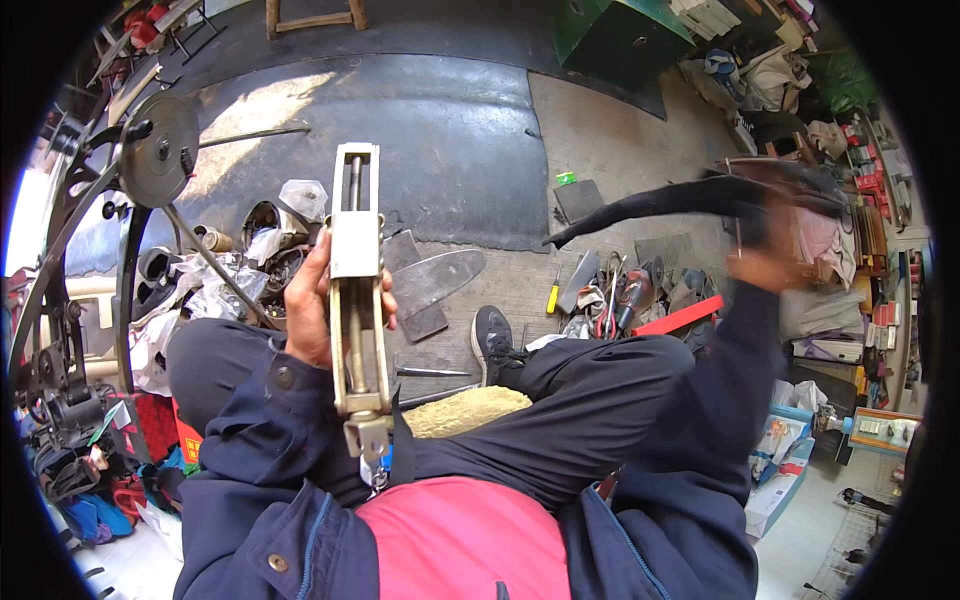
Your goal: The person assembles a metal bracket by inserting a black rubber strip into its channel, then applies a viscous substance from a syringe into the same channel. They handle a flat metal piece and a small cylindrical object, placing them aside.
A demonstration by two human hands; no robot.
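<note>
My left hand [310, 305] is closed around the side of a long metal frame [356, 248], held upright in front of me. A threaded rod runs inside the frame, and a white metal block sits across its middle. Below it hangs a metal hook with a short chain, close to a dark strap [403, 445] near my lap. Out to the right, my right hand [765, 258], smeared by motion, grips a long, soft-looking black strip [660, 203]. The strip stretches leftward from the hand, and its loose end droops. My right fingers are too blurred to make out singly.
At the left stands a black machine with a round wheel [160, 150]. A grey metal plate [435, 280] lies on the floor beyond my shoe [493, 335]. Several hand tools and a red bar [680, 316] lie near my right knee. A green box [625, 40] stands farther off.
</note>
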